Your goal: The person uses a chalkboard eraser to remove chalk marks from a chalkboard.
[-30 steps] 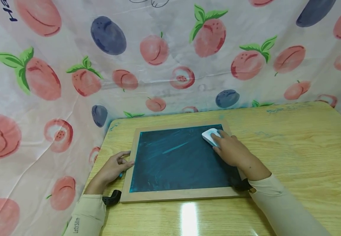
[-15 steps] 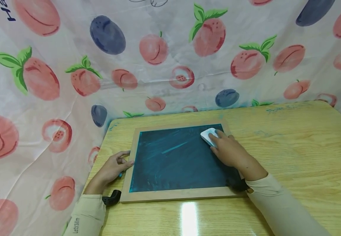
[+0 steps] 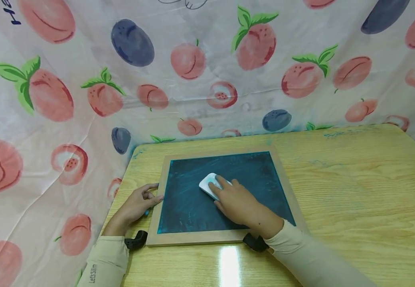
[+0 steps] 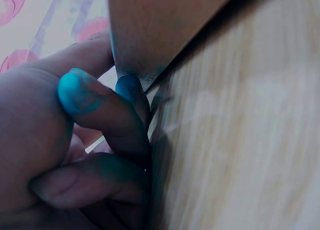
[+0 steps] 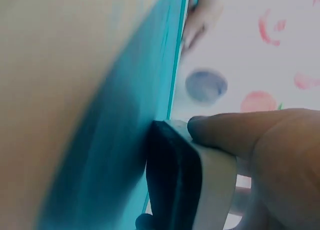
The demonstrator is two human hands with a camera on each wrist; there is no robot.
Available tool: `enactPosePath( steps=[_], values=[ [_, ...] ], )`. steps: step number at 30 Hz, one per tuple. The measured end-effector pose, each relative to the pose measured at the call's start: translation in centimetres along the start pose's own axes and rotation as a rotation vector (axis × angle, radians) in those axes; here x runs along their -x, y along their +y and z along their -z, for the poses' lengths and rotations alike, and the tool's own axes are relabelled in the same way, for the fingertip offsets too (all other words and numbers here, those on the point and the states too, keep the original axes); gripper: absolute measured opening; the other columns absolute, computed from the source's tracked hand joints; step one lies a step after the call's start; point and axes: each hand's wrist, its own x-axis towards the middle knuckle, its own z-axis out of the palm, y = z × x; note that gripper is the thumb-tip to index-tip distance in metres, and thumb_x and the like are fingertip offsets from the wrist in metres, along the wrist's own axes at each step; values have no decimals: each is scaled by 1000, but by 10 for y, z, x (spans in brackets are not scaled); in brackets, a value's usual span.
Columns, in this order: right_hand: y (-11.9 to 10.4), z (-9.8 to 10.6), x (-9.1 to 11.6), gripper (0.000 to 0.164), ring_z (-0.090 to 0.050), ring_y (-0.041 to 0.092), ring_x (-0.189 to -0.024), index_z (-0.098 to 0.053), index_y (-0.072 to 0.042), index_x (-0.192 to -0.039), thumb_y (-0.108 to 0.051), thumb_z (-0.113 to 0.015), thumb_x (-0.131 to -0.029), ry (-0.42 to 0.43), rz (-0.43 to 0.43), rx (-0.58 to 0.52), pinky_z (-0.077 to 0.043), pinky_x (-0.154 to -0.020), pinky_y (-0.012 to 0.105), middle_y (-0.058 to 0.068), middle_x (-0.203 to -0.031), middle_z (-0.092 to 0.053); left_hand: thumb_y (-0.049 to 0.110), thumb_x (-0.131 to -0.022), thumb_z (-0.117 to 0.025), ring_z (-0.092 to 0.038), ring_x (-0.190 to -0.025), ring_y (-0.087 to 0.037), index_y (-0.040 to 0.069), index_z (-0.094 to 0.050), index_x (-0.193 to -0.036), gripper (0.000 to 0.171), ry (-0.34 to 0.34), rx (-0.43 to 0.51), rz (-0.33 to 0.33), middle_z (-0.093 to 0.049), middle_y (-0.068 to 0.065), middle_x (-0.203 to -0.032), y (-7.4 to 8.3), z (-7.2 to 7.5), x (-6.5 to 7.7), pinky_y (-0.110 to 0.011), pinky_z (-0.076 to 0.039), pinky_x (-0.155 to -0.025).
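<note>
A wood-framed chalkboard (image 3: 186, 211) lies flat on the table, its dark surface smeared with faint blue chalk. My right hand (image 3: 241, 205) grips a white board eraser (image 3: 207, 183) near the middle of the board. In the right wrist view, fingers hold the pale back of the eraser (image 5: 217, 185), with its dark side against the blue-tinted surface. At the board's left side, my left hand (image 3: 137, 203) holds the wooden frame, thumb on top. The left wrist view shows blue-stained fingertips (image 4: 77, 94) curled beside the frame's corner (image 4: 150, 34).
The wood-grain table (image 3: 354, 191) extends to the right, with blue chalk marks along its back. A fruit-printed cloth (image 3: 193, 99) hangs behind and to the left. Black wrist cameras sit on the left wrist (image 3: 137, 240) and right wrist (image 3: 255, 242).
My right hand has carried the eraser from the board's upper right to its middle. The pale chalk streak there is no longer visible; hand and eraser cover that spot. My left hand stays put.
</note>
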Motion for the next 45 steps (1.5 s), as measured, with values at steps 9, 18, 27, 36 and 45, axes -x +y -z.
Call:
enactPosePath(
  steps=[9, 18, 27, 36, 45],
  values=[
    [-14, -2, -1, 55, -46, 50, -135, -43, -19, -154, -30, -59, -102, -93, 26, -113, -43, -107, 59, 16, -160, -36, 37, -97, -67, -51, -63, -17, 7, -39, -152, 69, -1, -6, 3, -64, -11, -96, 3, -2, -2, -31, -45, -63],
    [31, 8, 5, 55, -45, 51, -135, -45, -10, -152, -24, -62, -101, -15, -94, -111, -39, -108, 63, 25, -156, -37, 36, -98, -66, -50, -62, -17, 6, -38, -153, 69, -7, -7, -8, -64, -11, -97, 5, -1, -2, -31, -45, -63],
    [74, 15, 14, 53, -48, 54, -130, -46, -3, -149, -19, -61, -101, 58, -217, -79, -42, -103, 64, 31, -152, -39, 37, -97, -67, -51, -66, -17, 7, -39, -152, 69, 6, -11, 25, -63, -9, -95, 1, 1, 1, -31, -44, -61],
    [73, 15, 11, 52, -52, 57, -123, -48, -1, -147, -18, -62, -100, 77, -227, -65, -45, -99, 64, 33, -149, -42, 30, -99, -64, -48, -62, -14, 3, -36, -153, 67, 9, -16, 20, -62, -6, -91, 0, 0, -1, -29, -43, -60],
    [38, 3, -5, 54, -53, 57, -121, -47, -5, -149, -23, -62, -101, 37, -155, -72, -47, -97, 63, 29, -152, -41, 26, -100, -63, -49, -62, -15, 1, -35, -153, 65, 9, -27, 22, -63, -7, -89, 2, 0, -2, -30, -44, -60]
  ],
)
